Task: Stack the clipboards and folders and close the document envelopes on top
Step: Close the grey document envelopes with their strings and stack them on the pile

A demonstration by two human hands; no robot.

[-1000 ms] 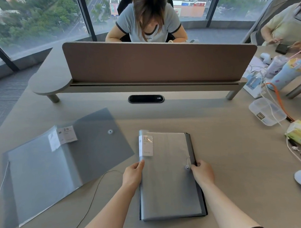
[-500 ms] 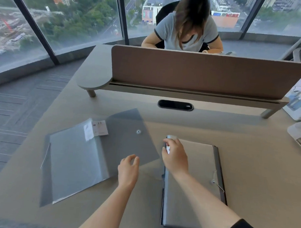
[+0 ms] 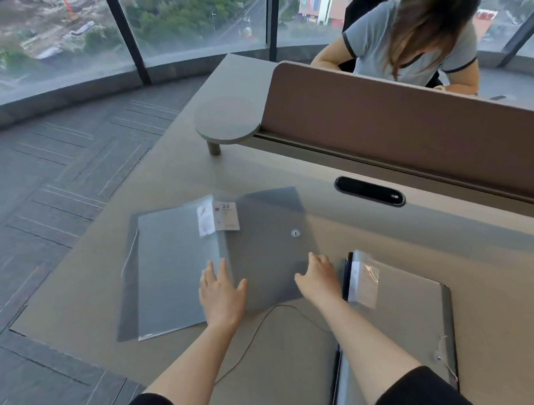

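A grey translucent document envelope lies flat on the desk at the left, its flap folded out to the right with a small button on it. A white label sits at its top. My left hand rests flat with fingers spread on the envelope's lower edge near the fold. My right hand lies on the flap's right edge, fingers apart. To the right a second closed envelope tops a dark stack of folders. A thin string loops between my arms.
A brown divider panel crosses the desk behind the envelopes, with a black cable slot in front of it. A person sits beyond the panel. The desk's left edge drops to grey carpet.
Both hands left the stack on the right and moved left onto the open envelope. The view has swung left too.
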